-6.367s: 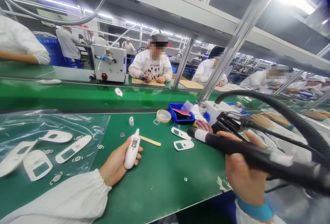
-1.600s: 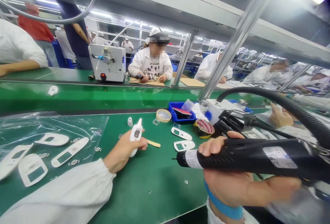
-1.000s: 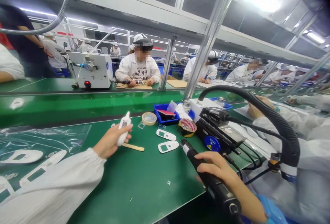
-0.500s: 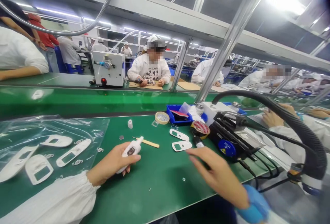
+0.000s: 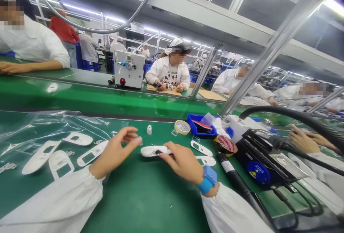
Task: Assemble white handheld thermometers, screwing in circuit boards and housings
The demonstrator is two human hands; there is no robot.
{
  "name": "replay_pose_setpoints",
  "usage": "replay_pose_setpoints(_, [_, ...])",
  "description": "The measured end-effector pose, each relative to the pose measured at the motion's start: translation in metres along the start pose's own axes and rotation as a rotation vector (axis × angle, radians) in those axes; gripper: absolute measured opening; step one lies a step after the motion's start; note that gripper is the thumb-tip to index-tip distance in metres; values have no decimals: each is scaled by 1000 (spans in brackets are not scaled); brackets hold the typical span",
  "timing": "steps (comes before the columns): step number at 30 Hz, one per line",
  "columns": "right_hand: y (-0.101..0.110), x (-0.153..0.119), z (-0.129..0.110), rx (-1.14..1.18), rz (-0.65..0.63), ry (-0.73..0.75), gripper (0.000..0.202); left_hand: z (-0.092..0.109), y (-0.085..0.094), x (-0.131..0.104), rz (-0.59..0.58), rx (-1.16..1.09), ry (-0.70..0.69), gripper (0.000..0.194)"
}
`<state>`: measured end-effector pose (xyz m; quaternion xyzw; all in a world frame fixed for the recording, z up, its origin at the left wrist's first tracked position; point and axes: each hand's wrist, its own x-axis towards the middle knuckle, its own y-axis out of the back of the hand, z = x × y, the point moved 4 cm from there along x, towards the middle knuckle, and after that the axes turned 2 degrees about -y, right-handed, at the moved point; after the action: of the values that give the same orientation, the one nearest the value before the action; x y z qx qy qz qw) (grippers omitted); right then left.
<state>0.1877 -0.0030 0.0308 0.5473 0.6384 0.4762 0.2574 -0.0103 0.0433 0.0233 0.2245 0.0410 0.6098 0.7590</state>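
Note:
My right hand (image 5: pixel 184 161) is closed round a white handheld device (image 5: pixel 150 151) shaped like an ear thermometer. The device lies sideways low over the green table, with a dark opening near the fingers. To its left, my left hand (image 5: pixel 118 150) holds nothing, thumb and fingers apart. Its thumb tip is at a small round grey disc (image 5: pixel 140 141), partly hidden; I cannot tell if they touch. A small white cap (image 5: pixel 149 129) stands behind the device. Two white cover plates with windows, one of them the upper cover plate (image 5: pixel 201 148), lie right of my right hand.
Several white housing shells, such as a shell (image 5: pixel 61 165), lie on clear plastic at left. Toward the right are a tape roll (image 5: pixel 182 127), a blue bin (image 5: pixel 200 125), red-striped tape (image 5: pixel 225 145), and a black machine (image 5: pixel 249 165) with hose and cables. Co-workers sit opposite and at right.
The device has passed from my left hand to my right, which came in from the right. My left hand has let go and opened. The view has shifted left.

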Motion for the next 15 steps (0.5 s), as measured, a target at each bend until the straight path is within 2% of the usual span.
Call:
replay_pose_setpoints(2, [12, -5, 3, 122, 210, -13, 27, -2, 12, 5, 137, -111, 38, 35])
replay_pose_setpoints(3, [16, -8, 4, 181, 316, -24, 29, -3, 15, 6, 174, -150, 47, 34])
replay_pose_setpoints(4, [15, -11, 5, 211, 366, -30, 31, -4, 17, 7, 193, -176, 49, 34])
replay_pose_setpoints(5, [12, -11, 5, 199, 343, -28, 31, -6, 17, 7, 200, -188, 49, 34])
replay_pose_setpoints(8, [-6, -9, 3, 37, 14, -4, 26, -11, 15, 6, 205, -172, 56, 33])
replay_pose_setpoints(9, [-7, -9, 3, 22, -35, -19, 26, -12, 14, 6, 200, -166, 55, 33])
replay_pose_setpoints(10, [-5, -10, 4, 36, -5, -47, 27, -13, 14, 6, 196, -163, 51, 32])
replay_pose_setpoints(13, [5, -12, 6, 90, 186, -96, 36, -13, 13, 6, 191, -161, 29, 32])
replay_pose_setpoints(15, [2, -11, 4, 35, 132, -60, 33, -11, 13, 5, 203, -163, 24, 32])
